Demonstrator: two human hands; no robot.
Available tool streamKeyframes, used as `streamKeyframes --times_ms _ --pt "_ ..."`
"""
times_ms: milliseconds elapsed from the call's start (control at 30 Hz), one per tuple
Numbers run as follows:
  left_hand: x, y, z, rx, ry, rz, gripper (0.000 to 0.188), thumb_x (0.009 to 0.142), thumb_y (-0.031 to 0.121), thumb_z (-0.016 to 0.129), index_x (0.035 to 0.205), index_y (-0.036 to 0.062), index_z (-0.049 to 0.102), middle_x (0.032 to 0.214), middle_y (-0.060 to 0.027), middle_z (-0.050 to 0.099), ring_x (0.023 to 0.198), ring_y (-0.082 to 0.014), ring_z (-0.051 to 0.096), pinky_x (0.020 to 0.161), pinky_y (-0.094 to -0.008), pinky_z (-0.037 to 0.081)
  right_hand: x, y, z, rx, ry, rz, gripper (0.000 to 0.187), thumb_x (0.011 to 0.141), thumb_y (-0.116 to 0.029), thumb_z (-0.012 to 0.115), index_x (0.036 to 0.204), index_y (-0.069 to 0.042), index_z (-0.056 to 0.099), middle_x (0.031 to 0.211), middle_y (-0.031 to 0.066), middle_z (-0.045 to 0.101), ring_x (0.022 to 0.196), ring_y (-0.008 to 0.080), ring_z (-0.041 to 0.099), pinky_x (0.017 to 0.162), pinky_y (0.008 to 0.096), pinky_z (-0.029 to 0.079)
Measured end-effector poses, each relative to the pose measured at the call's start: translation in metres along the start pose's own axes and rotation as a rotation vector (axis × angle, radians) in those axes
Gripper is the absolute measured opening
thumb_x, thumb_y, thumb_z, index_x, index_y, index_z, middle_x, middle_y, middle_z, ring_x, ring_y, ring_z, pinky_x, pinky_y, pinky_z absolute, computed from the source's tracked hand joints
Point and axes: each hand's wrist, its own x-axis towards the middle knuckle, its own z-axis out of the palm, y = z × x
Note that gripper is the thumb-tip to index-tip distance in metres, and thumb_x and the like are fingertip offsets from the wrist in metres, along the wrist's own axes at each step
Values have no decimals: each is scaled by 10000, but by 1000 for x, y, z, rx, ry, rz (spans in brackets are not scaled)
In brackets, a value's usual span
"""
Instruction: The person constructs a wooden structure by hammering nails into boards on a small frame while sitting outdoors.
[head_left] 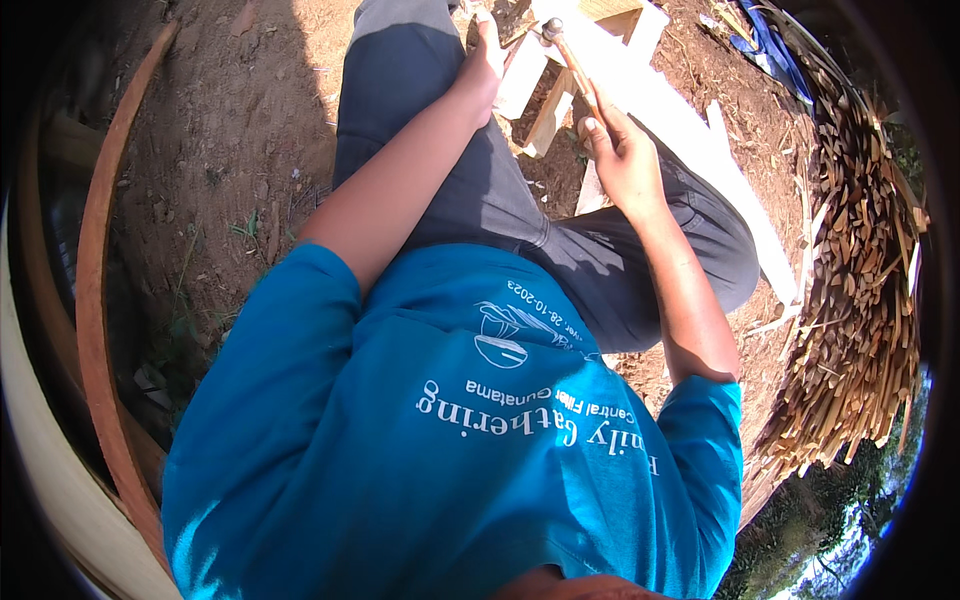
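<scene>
My right hand (pixel 625 160) is closed round the wooden handle of a hammer (pixel 577 70), over my bent right leg. The small metal hammer head points up and away, beside a pale wooden frame (pixel 522 75). My left hand (pixel 483 65) lies over my left thigh near the top edge, left of the frame. Its thumb points away from me; the other fingers are mostly hidden, so its grip cannot be made out. Pieces of pale wood join at angles in the frame, and its far part runs out of the picture.
A bright, overexposed board (pixel 690 110) stretches along my right leg. Farther right lies a large stack of thin wooden sticks (pixel 850 270), with a blue sheet (pixel 775 50) beyond. A curved brown wooden strip (pixel 95 260) stands at the left. Bare soil (pixel 230 120) surrounds me.
</scene>
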Motion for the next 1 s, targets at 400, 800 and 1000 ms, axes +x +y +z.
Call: streamKeyframes --times_ms 400,800,1000 --pt "-30 11 5 102 139 -37 856 1004 718 134 1408 67 517 1297 -119 644 1189 -229 632 1020 -411 503 -9 -33 -8 402 345 -116 443 1034 -124 541 1462 -18 492 1288 175 670 1165 172 614 993 330 472" --pt "-24 17 11 121 75 -51 848 1013 693 98 1400 65 516 1316 -122 631 1228 -207 606 1038 -385 485 2 25 11 55 65 23 472 1020 -81 568 1484 -47 488 1218 64 675 989 80 570 907 264 471" --pt "-19 11 4 178 149 -85 858 1009 704 122 1399 52 519 1361 -130 596 1271 -205 566 1086 -393 428 -2 -5 7 335 313 -124 476 1044 -100 546 1508 -51 449 1270 49 649 1030 83 570 905 241 469"
